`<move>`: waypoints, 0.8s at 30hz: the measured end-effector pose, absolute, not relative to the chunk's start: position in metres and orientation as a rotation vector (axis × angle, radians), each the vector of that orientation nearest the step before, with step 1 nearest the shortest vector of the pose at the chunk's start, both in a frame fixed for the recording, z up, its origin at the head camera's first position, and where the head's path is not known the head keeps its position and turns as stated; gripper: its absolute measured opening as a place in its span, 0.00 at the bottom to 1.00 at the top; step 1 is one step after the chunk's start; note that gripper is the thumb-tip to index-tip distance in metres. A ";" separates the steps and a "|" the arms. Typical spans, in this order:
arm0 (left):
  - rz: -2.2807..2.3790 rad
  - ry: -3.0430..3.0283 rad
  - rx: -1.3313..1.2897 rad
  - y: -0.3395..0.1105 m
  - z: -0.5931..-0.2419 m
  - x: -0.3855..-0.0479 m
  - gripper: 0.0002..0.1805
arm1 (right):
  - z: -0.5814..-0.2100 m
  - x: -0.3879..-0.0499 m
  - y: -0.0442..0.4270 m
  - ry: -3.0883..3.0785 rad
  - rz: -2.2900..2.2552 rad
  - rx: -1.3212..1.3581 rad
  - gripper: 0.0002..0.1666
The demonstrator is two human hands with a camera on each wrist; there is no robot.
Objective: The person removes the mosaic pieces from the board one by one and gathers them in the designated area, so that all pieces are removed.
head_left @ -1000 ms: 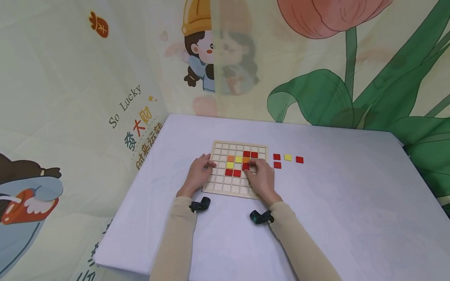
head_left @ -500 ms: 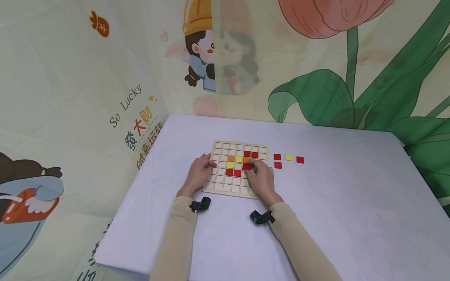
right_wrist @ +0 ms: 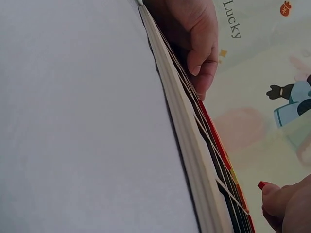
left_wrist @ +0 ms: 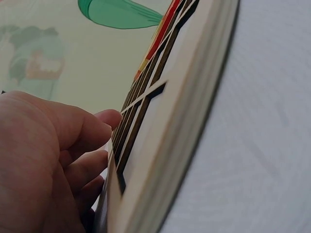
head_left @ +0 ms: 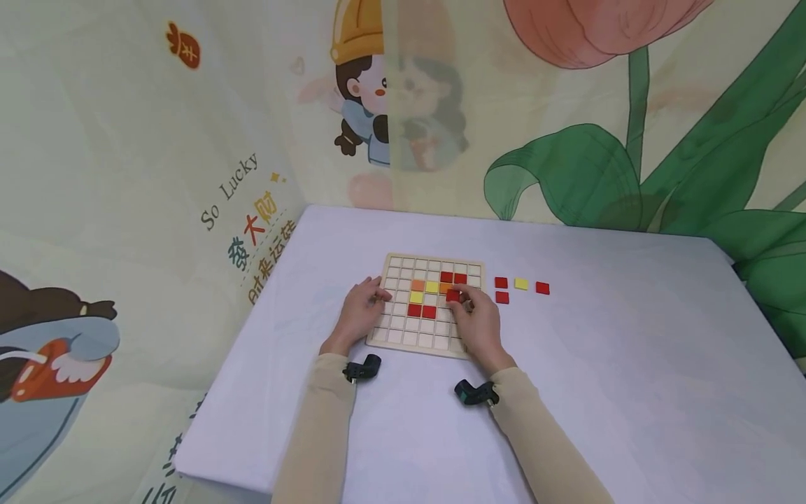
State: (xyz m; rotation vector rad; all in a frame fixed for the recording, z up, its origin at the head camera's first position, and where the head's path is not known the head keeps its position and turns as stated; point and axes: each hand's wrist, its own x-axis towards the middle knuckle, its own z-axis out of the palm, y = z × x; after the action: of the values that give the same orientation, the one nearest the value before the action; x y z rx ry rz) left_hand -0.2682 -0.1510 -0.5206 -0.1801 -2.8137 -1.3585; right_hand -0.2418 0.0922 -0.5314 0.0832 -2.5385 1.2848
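In the head view a pale wooden grid board [head_left: 417, 339] lies on the white table. Several red, yellow and orange square tiles sit in its cells, such as the yellow tile [head_left: 431, 287]. My right hand [head_left: 481, 320] pinches a red tile [head_left: 453, 296] between thumb and fingertips over the board's right part; the right wrist view shows this red tile [right_wrist: 263, 185] lifted clear of the board. At the board's left side, my left hand [head_left: 360, 311] has its loosely bent fingers resting on the edge. Its thumb and fingers [left_wrist: 80, 167] appear beside the grid in the left wrist view.
Right of the board lie loose tiles: red tiles [head_left: 501, 297] and a yellow tile [head_left: 521, 283]. The white tabletop [head_left: 630, 364] runs on to the right. A printed curtain [head_left: 428, 189] hangs behind the table and along its left side.
My right hand has shifted slightly right, taking the red tile away from the cell column where it was. My left hand stays at the board's left edge. The view has shifted a little.
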 end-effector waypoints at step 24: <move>-1.376 -2.798 -0.220 -0.153 -0.520 -0.268 0.10 | -0.521 -0.236 0.140 -2.327 1.407 -0.191 0.19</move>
State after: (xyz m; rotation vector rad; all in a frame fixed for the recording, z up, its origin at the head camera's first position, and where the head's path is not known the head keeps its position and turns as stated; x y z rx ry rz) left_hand -0.2684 -0.1530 -0.5196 -0.2197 -2.7978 -1.3760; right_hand -0.2360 0.1402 -0.5210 -0.1906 -2.3271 1.4070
